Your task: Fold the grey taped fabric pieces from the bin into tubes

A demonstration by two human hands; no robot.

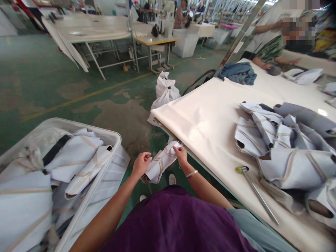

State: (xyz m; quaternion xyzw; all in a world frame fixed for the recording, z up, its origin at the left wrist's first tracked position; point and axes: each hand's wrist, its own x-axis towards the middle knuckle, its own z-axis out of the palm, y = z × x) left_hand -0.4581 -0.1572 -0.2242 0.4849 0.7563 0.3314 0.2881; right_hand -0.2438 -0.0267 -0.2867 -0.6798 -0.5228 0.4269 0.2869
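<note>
Between my two hands is a bundle wrapped in white paper [165, 158], bound with beige cloth strips. It hangs over the floor beside the table's edge, in front of my body. My right hand [181, 156], with a bangle at the wrist, pinches the bundle's right end by its strip. At the other side, my left hand [141, 163] has its fingers curled together close to the bundle's upper left side. Whatever lies in those fingertips is too small to make out.
A white plastic bin [118, 140] on my left holds several similar bundles. More bundles [299, 168] and a metal rod with a yellowish head [259, 196] lie on the covered table [199, 129]. A tied white sack [165, 92] stands beyond the corner. Another person works across the table.
</note>
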